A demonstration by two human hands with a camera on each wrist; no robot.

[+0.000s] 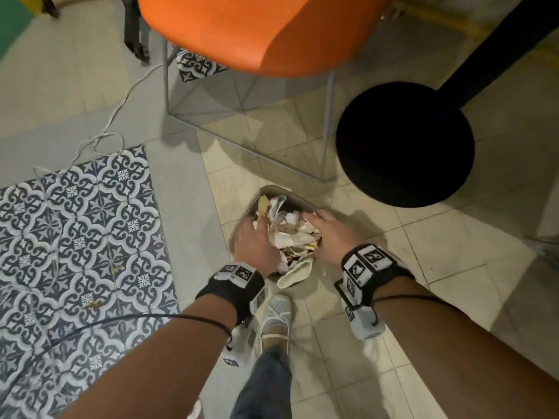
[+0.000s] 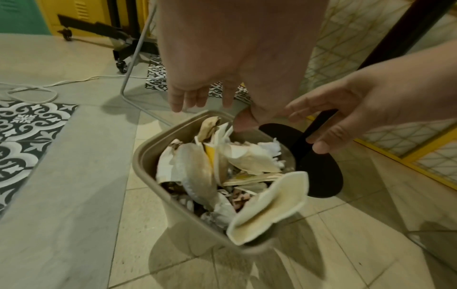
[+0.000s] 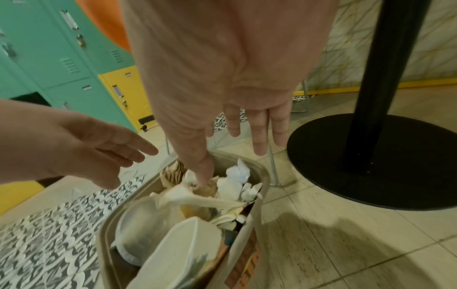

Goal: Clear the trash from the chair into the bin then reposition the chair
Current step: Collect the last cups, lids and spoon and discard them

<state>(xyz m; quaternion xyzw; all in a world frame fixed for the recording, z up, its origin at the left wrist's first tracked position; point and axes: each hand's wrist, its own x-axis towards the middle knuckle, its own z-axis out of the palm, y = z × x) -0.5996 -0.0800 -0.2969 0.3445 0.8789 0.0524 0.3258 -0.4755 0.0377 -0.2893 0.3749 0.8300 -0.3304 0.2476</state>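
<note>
A beige bin [image 1: 242, 220] stands on the floor in front of my foot, heaped with crumpled paper, plates and wrappers [image 1: 292, 234]. A folded paper plate [image 2: 269, 207] sticks out over its near rim. My left hand [image 1: 254, 240] hovers over the bin's left side with its fingers [image 2: 176, 101] straight and holding nothing. My right hand [image 1: 325, 234] is over the right side, fingers [image 3: 259, 140] spread, and its thumb [image 3: 204, 172] touches the top of the trash. The orange chair [image 1: 248, 31] stands just beyond the bin on thin grey metal legs [image 1: 328, 125]. The part of its seat that shows is bare.
A black round table base [image 1: 405, 143] with its post sits right of the bin and chair. A white cable [image 1: 115, 116] loops on the floor to the left, beside patterned tiles [image 1: 78, 231]. Teal and yellow lockers [image 3: 61, 68] stand further left. My white shoe [image 1: 276, 313] is just behind the bin.
</note>
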